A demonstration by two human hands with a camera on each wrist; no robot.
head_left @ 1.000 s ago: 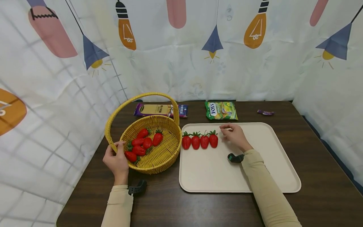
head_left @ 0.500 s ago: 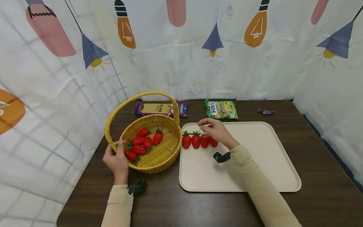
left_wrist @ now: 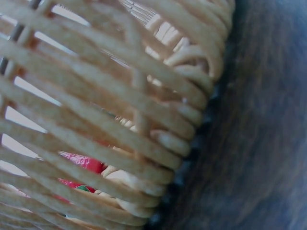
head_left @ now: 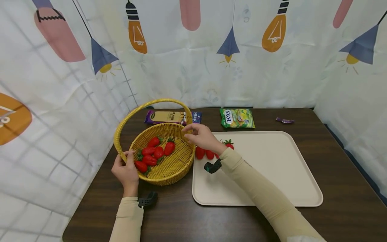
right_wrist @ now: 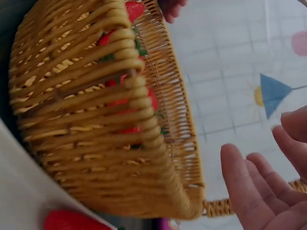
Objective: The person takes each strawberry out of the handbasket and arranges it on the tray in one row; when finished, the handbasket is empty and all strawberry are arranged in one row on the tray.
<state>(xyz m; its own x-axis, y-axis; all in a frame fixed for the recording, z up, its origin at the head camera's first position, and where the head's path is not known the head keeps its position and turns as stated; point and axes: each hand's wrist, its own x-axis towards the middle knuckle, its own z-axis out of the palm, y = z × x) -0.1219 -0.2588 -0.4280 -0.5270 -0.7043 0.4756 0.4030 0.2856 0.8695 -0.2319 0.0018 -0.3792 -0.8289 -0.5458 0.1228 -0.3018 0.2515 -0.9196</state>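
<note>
My left hand holds a yellow woven basket at its left side, where the arched handle meets the rim. Several red strawberries with green leaves lie in the basket's left half. Over the right rim, beside the handle's other end, hovers my right hand, fingers loosely bent. Nothing sits between its fingers in the right wrist view. Under that wrist, a row of strawberries lies on a cream tray, partly hidden by the arm. The left wrist view is filled by the basket's weave.
Behind the basket lies a purple and yellow snack pack. A green candy bag lies beyond the tray, and a small purple wrapped candy at the back right. A printed curtain hangs behind the brown table.
My right hand has moved left from the tray, past the strawberry row, to the basket's right rim. The left hand keeps its hold, and the basket stays in place.
</note>
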